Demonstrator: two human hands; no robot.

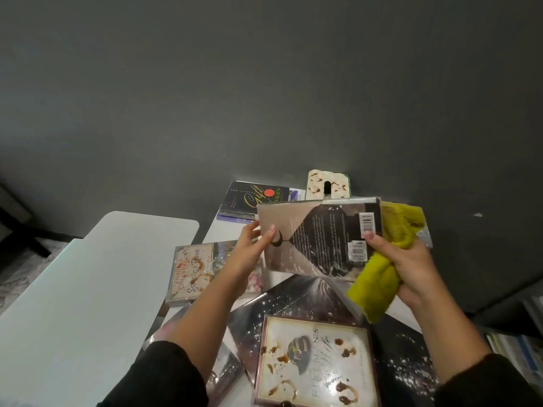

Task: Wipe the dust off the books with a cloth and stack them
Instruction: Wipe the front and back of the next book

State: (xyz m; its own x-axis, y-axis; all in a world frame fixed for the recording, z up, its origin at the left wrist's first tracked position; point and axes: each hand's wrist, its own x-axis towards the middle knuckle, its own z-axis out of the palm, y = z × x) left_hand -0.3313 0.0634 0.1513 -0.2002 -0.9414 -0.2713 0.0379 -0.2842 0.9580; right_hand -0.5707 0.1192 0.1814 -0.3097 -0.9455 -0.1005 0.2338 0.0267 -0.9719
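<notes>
1. A book is held up above the table, back cover showing, pinched at its edges by the left hand and right hand.
2. The yellow cloth is bunched in the right hand too.
3. A small stack is seen at the far edge, seemingly done.
4. Speckled, stained books are left lying below: most wiping judged outstanding.
</notes>
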